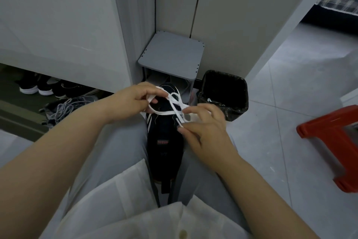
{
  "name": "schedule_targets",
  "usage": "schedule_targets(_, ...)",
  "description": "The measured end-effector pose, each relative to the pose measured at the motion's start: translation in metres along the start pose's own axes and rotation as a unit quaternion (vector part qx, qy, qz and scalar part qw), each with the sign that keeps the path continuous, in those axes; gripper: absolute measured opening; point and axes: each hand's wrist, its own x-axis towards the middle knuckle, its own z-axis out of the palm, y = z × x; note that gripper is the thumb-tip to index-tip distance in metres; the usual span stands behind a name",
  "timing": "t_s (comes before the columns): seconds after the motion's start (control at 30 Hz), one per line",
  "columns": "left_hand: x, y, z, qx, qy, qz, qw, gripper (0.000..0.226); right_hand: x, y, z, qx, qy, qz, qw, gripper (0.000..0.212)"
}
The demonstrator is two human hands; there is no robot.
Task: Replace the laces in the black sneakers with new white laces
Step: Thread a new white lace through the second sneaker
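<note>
Clutter rings the seated person's lap on three sides. Between the knees lies the sneaker (pixel 164 141), black, toe pointing away, its heel hidden between the trouser legs. Above its front the lace (pixel 170 112), white and flat, runs in loose loops between both hands. The left hand (pixel 133 97) has its fingers curled round one loop, held over the toe. The right hand (pixel 203 128) pinches a stretch near the lace's tip between thumb and forefinger, its other fingers bent, just beside the sneaker's right edge. Hands and loops cover most of the eyelet rows, so how many are threaded cannot be told. Just beyond the toe a low grey stand (pixel 172 54) sits in the corner of the wall, and close by its right side is a black bin (pixel 224 91) lined with a bag. To the right, well apart on the tiled floor (pixel 280 103), stands a red stool (pixel 333 141). On the left a tangle of grey laces (pixel 64 108) lies near the left forearm, with shoes (pixel 36 87) lined up under a cabinet (pixel 58 25) behind it.
</note>
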Motion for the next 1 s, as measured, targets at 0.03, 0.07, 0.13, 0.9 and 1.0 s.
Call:
schedule_targets(0.03, 0.000, 0.001, -0.001, 0.017, 0.003, 0.003, 1.000, 0.051, 0.008, -0.001, 0.004, 0.017, -0.019, -0.014, 1.000, 0.033)
schedule_targets(0.07, 0.000, 0.002, -0.002, 0.026, 0.005, 0.010, 1.000, 0.056, 0.016, -0.003, 0.009, 0.028, -0.043, -0.018, 0.999, 0.034)
schedule_targets(0.13, 0.001, 0.003, -0.003, 0.012, -0.004, 0.016, 1.000, 0.059, 0.031, -0.005, 0.017, 0.035, -0.104, -0.002, 0.994, 0.032)
schedule_targets(0.9, 0.012, 0.004, -0.013, 0.134, 0.080, 0.123, 0.980, 0.021, 0.059, 0.015, 0.001, 0.110, 0.015, 0.061, 0.992, 0.016)
schedule_targets(1.0, 0.013, -0.011, -0.009, 0.310, 0.005, 0.111, 0.944, 0.045, 0.065, 0.020, 0.008, 0.009, -0.083, 0.104, 0.991, 0.016)
